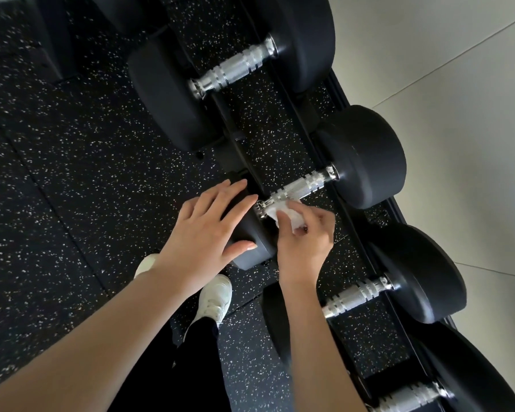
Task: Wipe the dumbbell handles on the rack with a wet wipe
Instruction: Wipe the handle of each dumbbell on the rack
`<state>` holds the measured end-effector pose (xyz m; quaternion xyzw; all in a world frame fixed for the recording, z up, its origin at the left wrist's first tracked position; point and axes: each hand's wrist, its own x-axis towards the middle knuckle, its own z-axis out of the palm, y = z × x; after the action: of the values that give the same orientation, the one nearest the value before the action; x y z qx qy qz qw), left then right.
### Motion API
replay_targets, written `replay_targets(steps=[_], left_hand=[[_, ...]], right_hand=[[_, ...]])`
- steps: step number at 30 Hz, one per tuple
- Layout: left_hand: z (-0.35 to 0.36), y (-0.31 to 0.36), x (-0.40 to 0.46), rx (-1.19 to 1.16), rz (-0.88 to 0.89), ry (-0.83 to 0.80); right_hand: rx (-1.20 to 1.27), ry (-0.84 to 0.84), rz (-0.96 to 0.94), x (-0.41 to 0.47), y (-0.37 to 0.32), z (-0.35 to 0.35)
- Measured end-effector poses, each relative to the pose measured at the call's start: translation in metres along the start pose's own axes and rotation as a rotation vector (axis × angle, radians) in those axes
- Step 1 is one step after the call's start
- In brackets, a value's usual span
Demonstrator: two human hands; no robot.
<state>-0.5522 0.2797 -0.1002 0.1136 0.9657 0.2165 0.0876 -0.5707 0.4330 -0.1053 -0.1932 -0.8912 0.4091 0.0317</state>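
Observation:
Several black dumbbells with silver knurled handles lie on a black rack (336, 200) running from top centre to bottom right. My right hand (305, 233) pinches a crumpled white wet wipe (283, 215) against the near end of the middle dumbbell's handle (301, 187). My left hand (208, 230) rests flat with fingers spread on that dumbbell's near black head (250, 233). The far head (366, 156) is uncovered. Other handles show above (235, 66) and below (354, 295).
Black rubber flooring with white speckles (87, 173) spreads to the left and under the rack. A pale tiled wall (458, 69) runs along the right. My white shoe (216, 298) stands on the floor beside the rack.

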Motion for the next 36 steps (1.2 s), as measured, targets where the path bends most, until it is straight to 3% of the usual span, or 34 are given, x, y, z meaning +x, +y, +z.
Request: replay_targets(steps=[10,16,29,36], left_hand=[[0.006,-0.003,-0.001,-0.031,-0.001,0.032],[0.007,-0.003,0.000,-0.033,-0.005,0.053],[0.009,-0.005,0.000,-0.053,-0.014,0.052],[0.009,-0.005,-0.001,-0.051,-0.012,0.059]], right_hand=[[-0.266,-0.170,-0.288,0.028,-0.012,0.025],[-0.360,-0.262,-0.348,0.033,-0.010,0.023],[-0.535,-0.053,-0.235,0.080,-0.026,0.009],[-0.607,0.081,-0.389,0.082,-0.022,0.009]])
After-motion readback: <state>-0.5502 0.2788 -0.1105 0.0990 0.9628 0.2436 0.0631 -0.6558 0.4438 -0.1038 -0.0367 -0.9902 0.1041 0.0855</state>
